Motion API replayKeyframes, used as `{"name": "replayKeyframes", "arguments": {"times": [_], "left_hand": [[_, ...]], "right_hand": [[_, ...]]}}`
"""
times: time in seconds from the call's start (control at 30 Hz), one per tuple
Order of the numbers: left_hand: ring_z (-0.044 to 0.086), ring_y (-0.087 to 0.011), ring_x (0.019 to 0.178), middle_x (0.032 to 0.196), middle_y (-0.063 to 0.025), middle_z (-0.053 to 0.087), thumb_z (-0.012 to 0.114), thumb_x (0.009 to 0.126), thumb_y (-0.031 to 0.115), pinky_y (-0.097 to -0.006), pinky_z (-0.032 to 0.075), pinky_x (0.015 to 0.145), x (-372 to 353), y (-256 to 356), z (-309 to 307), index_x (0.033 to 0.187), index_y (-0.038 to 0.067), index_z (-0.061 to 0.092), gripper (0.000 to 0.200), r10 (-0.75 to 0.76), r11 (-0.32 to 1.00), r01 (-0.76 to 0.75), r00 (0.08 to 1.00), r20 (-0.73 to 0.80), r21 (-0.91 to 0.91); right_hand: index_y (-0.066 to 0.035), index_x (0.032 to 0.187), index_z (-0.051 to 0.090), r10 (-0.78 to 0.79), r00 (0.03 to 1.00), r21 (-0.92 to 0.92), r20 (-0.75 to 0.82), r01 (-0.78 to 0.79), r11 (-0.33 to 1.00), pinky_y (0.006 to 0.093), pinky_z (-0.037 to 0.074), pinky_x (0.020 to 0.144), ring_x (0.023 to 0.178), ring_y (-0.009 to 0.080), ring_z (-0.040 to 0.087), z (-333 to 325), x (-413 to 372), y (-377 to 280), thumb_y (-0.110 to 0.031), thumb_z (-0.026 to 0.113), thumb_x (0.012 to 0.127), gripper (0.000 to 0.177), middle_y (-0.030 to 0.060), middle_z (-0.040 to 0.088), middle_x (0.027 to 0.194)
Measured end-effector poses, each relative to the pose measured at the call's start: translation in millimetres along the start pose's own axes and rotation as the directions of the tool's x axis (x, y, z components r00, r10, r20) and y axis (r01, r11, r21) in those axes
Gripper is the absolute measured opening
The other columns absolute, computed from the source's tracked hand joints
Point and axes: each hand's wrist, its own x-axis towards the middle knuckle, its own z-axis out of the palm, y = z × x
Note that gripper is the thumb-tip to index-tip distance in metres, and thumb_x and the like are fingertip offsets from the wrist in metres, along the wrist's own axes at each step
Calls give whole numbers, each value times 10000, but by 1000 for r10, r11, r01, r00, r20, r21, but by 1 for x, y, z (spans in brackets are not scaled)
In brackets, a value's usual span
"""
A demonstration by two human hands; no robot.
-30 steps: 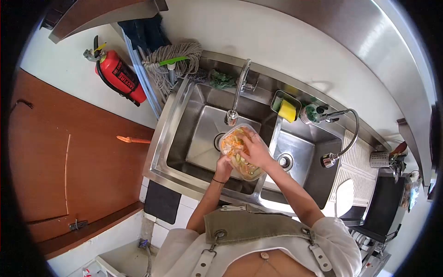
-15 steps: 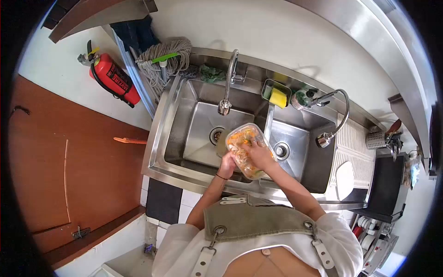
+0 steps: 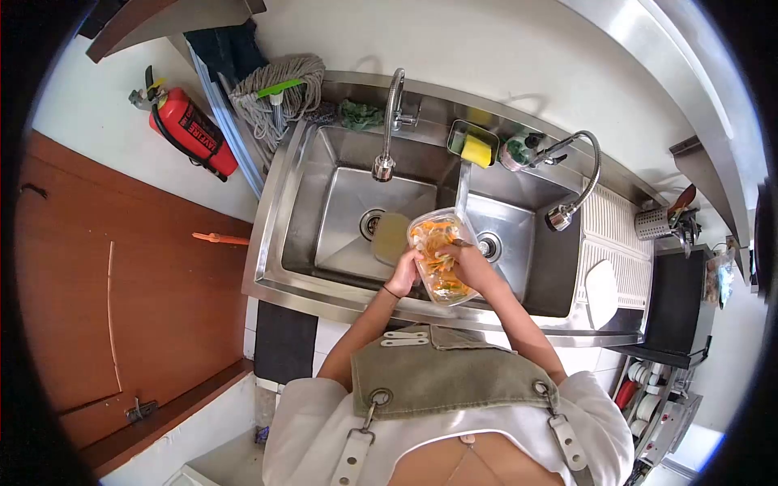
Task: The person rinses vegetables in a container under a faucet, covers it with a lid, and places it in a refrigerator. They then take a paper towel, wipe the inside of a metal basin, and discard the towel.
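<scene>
A clear plastic container [image 3: 433, 239] filled with orange and green vegetable pieces is tilted above the divider of a steel double sink [image 3: 279, 243]. My left hand [image 3: 405, 275] grips its near left edge from below. My right hand [image 3: 468, 263] lies over the container's open top, fingers in among the pieces. A pale lid or board [image 3: 390, 237] rests in the left basin beside the drain [image 3: 371, 223].
A tall faucet [image 3: 386, 130] arches over the left basin, a spray hose [image 3: 567, 206] over the right. A yellow sponge [image 3: 483, 149] sits in a caddy behind. A white drainboard [image 3: 620, 251] lies right. A mop [image 3: 279, 97] and red fire extinguisher [image 3: 190, 130] stand left.
Both hands have carried the container rightward, from under the left faucet to over the sink divider. The pale lid in the left basin has come into view.
</scene>
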Motion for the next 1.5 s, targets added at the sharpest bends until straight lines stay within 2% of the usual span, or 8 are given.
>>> {"name": "replayKeyframes", "arguments": {"times": [0.13, 0.5, 0.63, 0.87, 1.1, 1.33, 1.4, 1.5], "left_hand": [[554, -149, 974, 1074, -21, 564, 492, 768, 283, -322, 453, 830, 4, 2, 1, 1184, 136, 468, 443, -46, 997, 45, 999, 18, 59], [520, -177, 1103, 1199, -55, 547, 421, 850, 350, -343, 387, 948, -7, 17, 22, 1242, 55, 453, 491, -57, 995, 57, 998, -9, 87], [517, -168, 1108, 1194, -47, 552, 382, 884, 363, -339, 391, 949, 4, 8, 12, 1248, 62, 454, 478, -40, 996, 39, 999, 14, 76], [511, -172, 1122, 1223, -49, 534, 370, 900, 396, -349, 396, 955, 5, 9, 14, 1278, 73, 427, 501, -43, 995, 40, 999, 31, 95], [490, -176, 1158, 1266, -52, 505, 362, 912, 441, -344, 382, 979, 3, 10, 18, 1312, 84, 395, 537, -27, 996, 19, 995, 95, 86], [471, -189, 1183, 1285, -59, 494, 346, 919, 437, -349, 358, 1002, -3, 17, 26, 1326, 75, 385, 546, -60, 992, 54, 997, 53, 112], [468, -191, 1187, 1288, -61, 491, 341, 921, 435, -350, 353, 1007, -3, 16, 26, 1329, 74, 381, 547, -48, 994, 42, 997, 55, 99], [464, -194, 1192, 1294, -64, 485, 333, 924, 435, -353, 348, 1013, -2, 15, 27, 1338, 73, 370, 552, -31, 996, 24, 997, 72, 89]], "right_hand": [[-72, 1070, 604, 32, 998, -23, 53, -31, 999, 394, 440, 896, 1019, 375, 544, -17, -6, -23, 50, 617, 624, 462, 217, 580, 1072], [-295, 1378, 261, 209, 967, -322, 143, -155, 934, 493, 207, 1081, 1320, 442, 189, 5, -32, -23, -212, 806, 546, 998, 288, 299, 1356], [-303, 1338, 327, 136, 991, -471, 4, -118, 874, 493, 326, 1019, 1260, 452, 308, 20, -25, -11, -172, 771, 586, 883, 273, 340, 1330], [-193, 1165, 512, 292, 947, -202, 133, -263, 943, 425, 466, 859, 1023, 393, 542, 8, -3, 6, -1, 675, 557, 657, 246, 483, 1199], [-139, 1151, 512, -4, 996, -22, -88, 2, 1000, 450, 484, 777, 920, 401, 569, -6, -2, 2, 8, 629, 608, 574, 230, 569, 1011], [-133, 1236, 479, 91, 994, -98, 65, -84, 992, 451, 377, 976, 1184, 424, 408, 1, -7, -21, -49, 679, 611, 661, 260, 493, 1184], [-185, 1245, 482, 80, 997, -395, 15, -68, 916, 525, 312, 991, 1238, 470, 325, 10, -14, -34, -141, 682, 656, 624, 325, 343, 1324], [-234, 1290, 451, 119, 992, -392, 32, -97, 915, 553, 219, 1041, 1318, 462, 186, 29, -15, -18, -151, 665, 673, 658, 342, 184, 1403]]}}
